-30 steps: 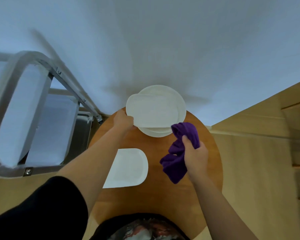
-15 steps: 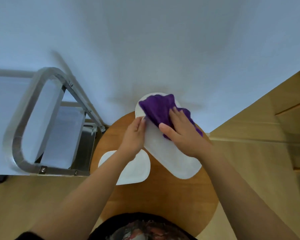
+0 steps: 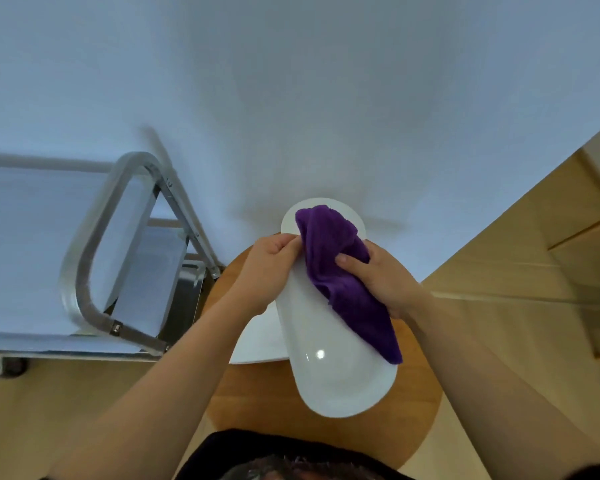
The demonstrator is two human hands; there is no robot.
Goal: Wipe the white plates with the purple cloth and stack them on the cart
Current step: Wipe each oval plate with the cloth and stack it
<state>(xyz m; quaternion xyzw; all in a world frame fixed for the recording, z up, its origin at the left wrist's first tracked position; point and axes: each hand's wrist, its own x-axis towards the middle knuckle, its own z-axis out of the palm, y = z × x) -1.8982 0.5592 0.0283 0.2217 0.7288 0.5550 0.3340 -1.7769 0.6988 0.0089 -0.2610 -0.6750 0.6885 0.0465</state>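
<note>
My left hand (image 3: 267,268) grips the left edge of a long white oval plate (image 3: 333,368), held tilted above the round wooden table (image 3: 257,403). My right hand (image 3: 381,278) holds the purple cloth (image 3: 340,271) against the plate's upper face, thumb curled over the cloth. Behind the cloth, the rim of a round white plate (image 3: 326,204) shows on the table's far side. Another white plate (image 3: 260,344) lies flat on the table, partly hidden under the held plate and my left arm.
A metal cart (image 3: 94,254) with a tubular handle and steel shelves stands to the left of the table. A white wall fills the background. Wooden cabinetry (image 3: 534,271) runs along the right.
The held plate has come closer to me and tilted more lengthwise. The cloth has slid down along its right side, and my right hand now wraps it from the right.
</note>
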